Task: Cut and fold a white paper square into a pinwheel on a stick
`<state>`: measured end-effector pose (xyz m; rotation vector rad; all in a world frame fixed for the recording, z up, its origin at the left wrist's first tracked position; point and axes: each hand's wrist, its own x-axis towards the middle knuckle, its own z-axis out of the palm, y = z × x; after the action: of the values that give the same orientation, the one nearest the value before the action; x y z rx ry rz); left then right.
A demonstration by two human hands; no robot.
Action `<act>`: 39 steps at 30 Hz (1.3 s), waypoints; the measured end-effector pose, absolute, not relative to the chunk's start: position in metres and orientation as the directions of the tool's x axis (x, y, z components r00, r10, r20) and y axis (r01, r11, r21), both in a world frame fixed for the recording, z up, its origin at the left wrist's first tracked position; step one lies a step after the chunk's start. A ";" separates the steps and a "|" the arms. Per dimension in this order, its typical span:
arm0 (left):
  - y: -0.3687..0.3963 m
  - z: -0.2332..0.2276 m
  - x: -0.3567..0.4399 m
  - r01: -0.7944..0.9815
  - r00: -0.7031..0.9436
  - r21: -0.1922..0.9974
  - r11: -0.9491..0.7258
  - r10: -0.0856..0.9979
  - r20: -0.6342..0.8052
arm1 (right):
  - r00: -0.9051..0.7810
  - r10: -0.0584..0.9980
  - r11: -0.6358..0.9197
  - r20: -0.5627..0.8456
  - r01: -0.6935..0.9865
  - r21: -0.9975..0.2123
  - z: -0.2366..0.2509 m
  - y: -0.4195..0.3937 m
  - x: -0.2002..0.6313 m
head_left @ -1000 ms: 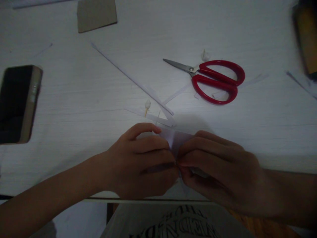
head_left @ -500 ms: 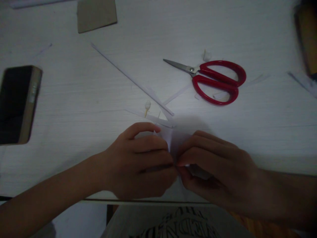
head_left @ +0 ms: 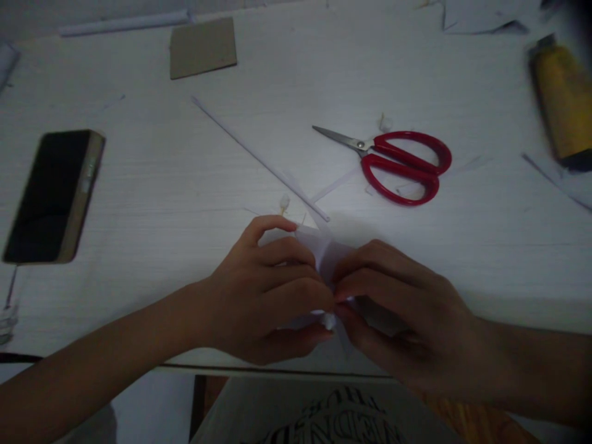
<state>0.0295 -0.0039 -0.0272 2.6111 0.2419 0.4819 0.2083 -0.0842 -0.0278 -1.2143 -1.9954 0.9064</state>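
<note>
A folded piece of white paper point(head_left: 319, 243) lies between my two hands near the table's front edge, mostly covered by my fingers. My left hand point(head_left: 277, 290) is closed on it from the left, its fingertips meeting those of the right. From the other side my right hand point(head_left: 402, 308) pinches the paper between thumb and forefinger. Just beyond the hands lies a thin rolled paper stick point(head_left: 261, 159), slanting away to the upper left. Red-handled scissors point(head_left: 383, 157) rest past the right hand, blades slightly parted and pointing left.
A phone point(head_left: 49, 197) with a cable lies at the left. Toward the back are a cardboard square point(head_left: 203, 49) and a rolled white paper tube point(head_left: 124, 23). A yellow bottle point(head_left: 564, 102) lies at the far right, near a thin dark-edged strip point(head_left: 555, 182). Paper scraps surround the scissors.
The view has tilted up, bringing more of the table's back and the yellow bottle into sight. My left fingers have shifted on the paper, with the thumb now apart from the forefinger.
</note>
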 end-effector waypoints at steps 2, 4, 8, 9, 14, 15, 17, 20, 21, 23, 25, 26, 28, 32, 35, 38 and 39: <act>-0.003 -0.026 0.029 0.110 0.930 0.491 -0.864 0.264 0.257 | -0.392 0.907 0.344 0.154 0.477 -0.809 -0.028 -0.084 0.208; -0.003 -0.026 0.030 0.115 0.931 0.504 -0.856 0.270 0.246 | -0.394 0.905 0.348 0.159 0.473 -0.809 -0.028 -0.084 0.207; -0.003 -0.026 0.031 0.130 0.919 0.537 -0.833 0.304 0.249 | -0.404 0.899 0.358 0.169 0.454 -0.816 -0.027 -0.085 0.207; -0.003 -0.026 0.032 0.132 0.919 0.544 -0.828 0.308 0.246 | -0.411 0.896 0.360 0.168 0.449 -0.818 -0.027 -0.085 0.207; -0.003 -0.025 0.031 0.125 0.926 0.556 -0.822 0.298 0.232 | -0.428 0.891 0.356 0.151 0.452 -0.818 -0.028 -0.084 0.208; -0.003 -0.025 0.031 0.122 0.926 0.556 -0.822 0.296 0.234 | -0.429 0.889 0.364 0.160 0.452 -0.814 -0.028 -0.084 0.208; -0.003 -0.025 0.031 0.116 0.929 0.554 -0.825 0.288 0.235 | -0.426 0.886 0.384 0.183 0.451 -0.806 -0.028 -0.084 0.207; -0.003 -0.025 0.030 0.108 0.931 0.554 -0.826 0.280 0.235 | -0.406 0.892 0.390 0.199 0.470 -0.791 -0.028 -0.085 0.206; -0.002 -0.025 0.030 0.110 0.928 0.556 -0.824 0.285 0.238 | -0.395 0.897 0.384 0.197 0.479 -0.789 -0.027 -0.085 0.206; -0.002 -0.024 0.030 0.126 0.919 0.568 -0.813 0.312 0.242 | -0.369 0.910 0.368 0.192 0.501 -0.783 -0.026 -0.084 0.208; -0.001 -0.025 0.030 0.153 0.909 0.584 -0.798 0.346 0.235 | -0.315 0.929 0.345 0.197 0.536 -0.770 -0.024 -0.081 0.214; -0.001 -0.025 0.030 0.163 0.905 0.588 -0.792 0.357 0.230 | -0.282 0.937 0.335 0.206 0.560 -0.758 -0.022 -0.078 0.218; -0.001 -0.025 0.029 0.167 0.907 0.589 -0.791 0.358 0.223 | -0.218 0.942 0.336 0.255 0.609 -0.719 -0.018 -0.070 0.230; 0.000 -0.026 0.029 0.155 0.918 0.599 -0.785 0.339 0.206 | -0.326 0.903 0.429 0.278 0.690 -0.583 -0.010 -0.053 0.250; 0.001 -0.025 0.029 0.149 0.921 0.623 -0.768 0.337 0.195 | -0.362 0.912 0.404 0.192 0.718 -0.567 -0.009 -0.049 0.252; 0.001 -0.024 0.028 0.139 0.926 0.630 -0.764 0.326 0.192 | -0.338 0.936 0.327 0.098 0.733 -0.596 -0.013 -0.051 0.244; 0.001 -0.024 0.028 0.130 0.929 0.630 -0.765 0.317 0.193 | -0.332 0.940 0.310 0.078 0.734 -0.605 -0.015 -0.052 0.240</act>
<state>0.0284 0.0015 -0.0239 2.4389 0.3162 0.3819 0.2403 -0.0521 -0.0148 -1.4870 -2.1632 0.6650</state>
